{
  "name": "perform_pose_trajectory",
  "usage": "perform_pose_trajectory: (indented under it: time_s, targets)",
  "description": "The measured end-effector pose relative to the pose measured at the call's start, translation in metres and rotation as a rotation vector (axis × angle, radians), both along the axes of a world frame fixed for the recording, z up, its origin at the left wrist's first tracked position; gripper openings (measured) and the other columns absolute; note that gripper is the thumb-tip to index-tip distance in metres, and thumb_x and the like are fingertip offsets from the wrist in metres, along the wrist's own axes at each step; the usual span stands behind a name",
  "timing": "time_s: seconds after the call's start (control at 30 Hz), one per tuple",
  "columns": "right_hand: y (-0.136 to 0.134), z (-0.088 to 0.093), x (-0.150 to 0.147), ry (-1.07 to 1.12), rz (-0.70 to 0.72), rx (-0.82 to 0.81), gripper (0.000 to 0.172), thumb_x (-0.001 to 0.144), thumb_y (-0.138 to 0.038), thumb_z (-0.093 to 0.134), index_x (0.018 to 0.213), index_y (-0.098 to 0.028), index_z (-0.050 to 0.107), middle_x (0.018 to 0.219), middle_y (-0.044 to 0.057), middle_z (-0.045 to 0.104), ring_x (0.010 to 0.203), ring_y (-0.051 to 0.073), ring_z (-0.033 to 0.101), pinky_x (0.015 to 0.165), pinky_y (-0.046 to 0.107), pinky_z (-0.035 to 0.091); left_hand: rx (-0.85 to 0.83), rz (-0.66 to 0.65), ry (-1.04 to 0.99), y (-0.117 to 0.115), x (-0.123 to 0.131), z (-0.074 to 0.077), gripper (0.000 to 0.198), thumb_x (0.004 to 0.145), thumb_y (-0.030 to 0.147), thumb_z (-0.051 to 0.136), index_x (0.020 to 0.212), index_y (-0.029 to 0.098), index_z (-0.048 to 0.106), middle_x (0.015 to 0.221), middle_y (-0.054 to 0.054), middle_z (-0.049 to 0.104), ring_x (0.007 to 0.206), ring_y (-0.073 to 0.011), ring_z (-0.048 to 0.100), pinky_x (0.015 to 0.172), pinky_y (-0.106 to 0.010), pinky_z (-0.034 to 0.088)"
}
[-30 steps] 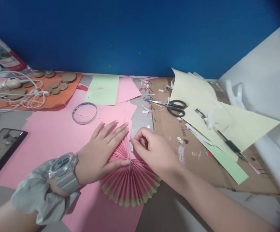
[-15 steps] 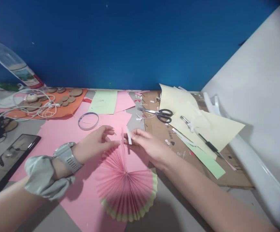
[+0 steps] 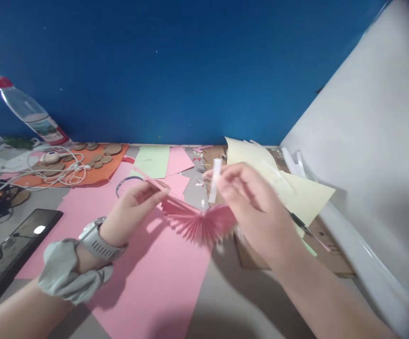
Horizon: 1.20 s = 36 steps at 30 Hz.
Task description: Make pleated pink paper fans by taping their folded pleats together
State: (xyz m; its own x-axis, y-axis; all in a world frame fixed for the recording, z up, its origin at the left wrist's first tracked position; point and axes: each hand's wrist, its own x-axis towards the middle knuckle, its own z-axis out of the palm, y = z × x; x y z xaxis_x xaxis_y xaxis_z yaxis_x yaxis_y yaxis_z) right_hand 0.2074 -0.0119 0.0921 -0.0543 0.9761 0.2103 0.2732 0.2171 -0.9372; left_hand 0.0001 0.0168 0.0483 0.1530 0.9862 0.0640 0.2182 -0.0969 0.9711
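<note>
My left hand (image 3: 135,205) pinches one straight end of a pink pleated paper fan (image 3: 200,226), thumb on top. The fan hangs spread above the table, its pleats seen nearly edge-on. Closed on a narrow white strip (image 3: 215,181), my right hand (image 3: 249,195) is at the fan's right side and hides part of it. The strip stands upright between thumb and fingers. Whether that hand also grips the fan, I cannot tell. Below lies a large sheet of pink paper (image 3: 155,287).
Cream paper (image 3: 306,195) and a pen (image 3: 298,221) lie on cardboard at right. A roll of tape (image 3: 119,186) is behind my left hand. A black phone-like slab (image 3: 17,254), white cables (image 3: 58,176) and a tilted bottle (image 3: 38,117) are at left.
The fan has been lifted and tipped from facing up to nearly edge-on. My right hand has risen to the right with the white strip. My left hand has closed on the fan's end.
</note>
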Motion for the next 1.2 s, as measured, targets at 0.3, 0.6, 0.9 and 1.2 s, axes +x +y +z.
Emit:
perform_pose_trajectory:
  time_s: [0.3, 0.6, 0.9, 1.2]
  targets:
    - [-0.017, -0.054, -0.024, 0.151, 0.324, -0.001, 0.016, 0.09, -0.025, 0.044, 0.075, -0.022, 0.045, 0.094, 0.002, 0.052, 0.091, 0.014, 0.052, 0.081, 0.03, 0.043, -0.14, 0.294, -0.493, -0.021, 0.027, -0.028, 0.017, 0.074, 0.027, 0.067, 0.085, 0.019, 0.055, 0.076, 0.003, 0.063, 0.068, -0.0097, 0.06, 0.066, -0.022, 0.049]
    - [-0.001, -0.088, -0.022, 0.258, 0.225, -0.04, 0.015, 0.091, -0.029, 0.043, 0.077, -0.022, 0.043, 0.1, 0.002, 0.053, 0.106, 0.015, 0.049, 0.09, 0.033, 0.038, -0.356, 0.264, -0.608, -0.046, 0.029, -0.043, 0.027, 0.082, 0.038, 0.055, 0.098, 0.018, 0.063, 0.088, -0.004, 0.065, 0.081, -0.0144, 0.061, 0.063, -0.022, 0.049]
    - [-0.003, -0.086, -0.019, 0.234, 0.139, -0.011, 0.011, 0.091, -0.029, 0.042, 0.081, -0.023, 0.045, 0.113, 0.004, 0.051, 0.117, 0.017, 0.042, 0.092, 0.032, 0.036, -0.56, 0.184, -0.583, -0.05, 0.03, -0.038, 0.031, 0.071, 0.028, 0.07, 0.098, 0.018, 0.058, 0.087, -0.002, 0.066, 0.067, -0.0106, 0.062, 0.066, -0.024, 0.052]
    - [-0.003, -0.084, -0.017, 0.097, 0.307, 0.018, 0.011, 0.09, -0.024, 0.041, 0.08, -0.022, 0.043, 0.092, 0.002, 0.05, 0.089, 0.014, 0.051, 0.081, 0.029, 0.041, -0.519, -0.24, -0.464, -0.043, 0.03, -0.04, 0.019, 0.079, 0.025, 0.063, 0.09, 0.018, 0.05, 0.073, -0.001, 0.064, 0.069, -0.0143, 0.063, 0.072, -0.032, 0.052]
